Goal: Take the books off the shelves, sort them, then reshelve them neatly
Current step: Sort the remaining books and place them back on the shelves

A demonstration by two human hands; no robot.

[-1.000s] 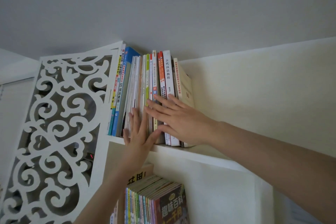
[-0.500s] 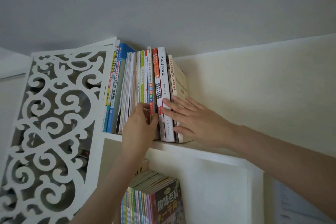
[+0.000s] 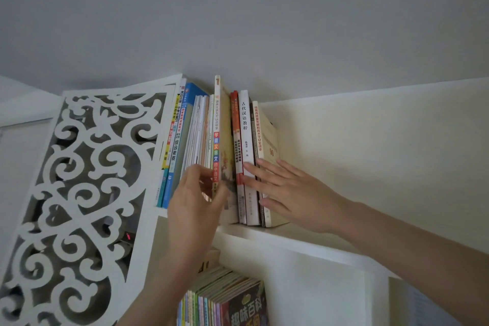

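Observation:
A row of upright books [image 3: 185,145] stands on the top shelf [image 3: 304,239] against its left side. My left hand [image 3: 197,201] pinches the foot of a thin book with a white and coloured spine [image 3: 217,124], which sticks out and stands higher than its neighbours. My right hand [image 3: 288,190] lies flat with straight fingers against the white-spined book [image 3: 246,127] and the cream book [image 3: 270,140] at the right end of the row. A second row of books [image 3: 227,299] fills the shelf below.
A white fretwork side panel [image 3: 82,193] bounds the shelf on the left. The pale back wall [image 3: 370,153] runs behind the bare right part of the top shelf. The ceiling is close above the books.
My left hand went from flat on the spines to pinching one thin book, and has drawn it out and upward. My right hand slid right onto the end books.

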